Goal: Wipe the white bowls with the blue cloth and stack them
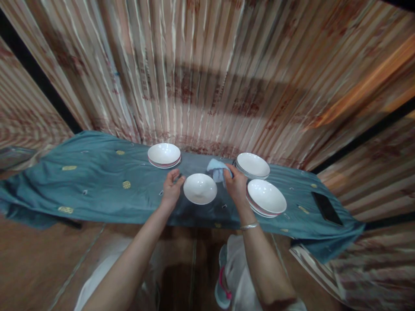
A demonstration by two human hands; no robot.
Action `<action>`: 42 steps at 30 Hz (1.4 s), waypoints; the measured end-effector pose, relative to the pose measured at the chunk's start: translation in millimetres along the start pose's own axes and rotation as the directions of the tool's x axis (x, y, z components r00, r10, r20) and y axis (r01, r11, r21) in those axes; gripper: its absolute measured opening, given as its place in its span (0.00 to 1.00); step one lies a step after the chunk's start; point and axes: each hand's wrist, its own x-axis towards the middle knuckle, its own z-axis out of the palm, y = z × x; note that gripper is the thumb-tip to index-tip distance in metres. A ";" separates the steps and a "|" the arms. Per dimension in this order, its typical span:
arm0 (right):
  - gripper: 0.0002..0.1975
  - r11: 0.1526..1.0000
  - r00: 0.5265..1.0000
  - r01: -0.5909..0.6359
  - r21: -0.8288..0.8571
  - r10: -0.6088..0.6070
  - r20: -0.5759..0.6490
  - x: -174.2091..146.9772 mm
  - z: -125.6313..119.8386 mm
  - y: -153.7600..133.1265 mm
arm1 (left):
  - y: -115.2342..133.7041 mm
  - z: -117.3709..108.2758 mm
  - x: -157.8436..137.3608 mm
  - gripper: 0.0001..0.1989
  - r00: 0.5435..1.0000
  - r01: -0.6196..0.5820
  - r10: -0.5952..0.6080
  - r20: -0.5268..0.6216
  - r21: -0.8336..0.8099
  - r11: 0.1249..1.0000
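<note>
A single white bowl (200,188) sits on the cloth-covered table in front of me. Just left of its rim is my left hand (172,186), fingers apart and curved, with nothing in it; whether a fingertip touches the rim I cannot tell. My right hand (235,181) grips a light blue cloth (217,169), which hangs out past the fingers just above the bowl's right edge. Close by that hand, on its right, stand two stacks of bowls: a rear stack (253,166) and a nearer stack (266,198) with a reddish band.
Another stack of white bowls (164,155) stands at the back left. A dark phone (327,208) lies toward the right end of the teal tablecloth (103,185). Behind the table hangs a striped curtain (201,86), with dark poles (48,82) at the sides.
</note>
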 end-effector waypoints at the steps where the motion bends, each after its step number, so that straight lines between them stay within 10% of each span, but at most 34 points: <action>1: 0.19 0.998 0.999 0.048 -0.033 -0.047 0.014 -2.6 1.1 -2.5 | -3.4 -3.7 -1.3 0.18 0.999 0.049 -0.049 -0.024 -0.007 0.999; 4: 0.18 0.969 0.941 0.216 -0.118 -0.174 0.290 -16.9 12.6 -14.5 | -13.5 -13.3 -11.4 0.17 0.963 0.268 -0.268 -0.013 -0.007 0.963; 7: 0.13 0.935 0.741 0.321 -0.154 -0.146 0.655 -30.8 26.2 -27.6 | -19.1 -18.4 -27.0 0.13 0.916 0.397 -0.394 0.072 -0.022 0.918; 11: 0.18 0.922 0.614 0.362 -0.136 -0.127 0.779 -33.1 37.4 -38.0 | -18.7 -18.5 -43.6 0.15 0.864 0.484 -0.468 0.187 -0.049 0.874; 21: 0.17 0.965 0.725 0.263 0.009 -0.204 0.658 -28.0 74.3 -33.7 | -19.0 -17.3 -46.3 0.16 0.846 0.513 -0.479 0.233 -0.115 0.851; 42: 0.18 0.795 0.804 0.341 -0.501 0.029 0.593 -18.7 42.4 -32.9 | -20.9 -18.5 -46.2 0.23 0.839 0.513 -0.486 0.246 -0.059 0.856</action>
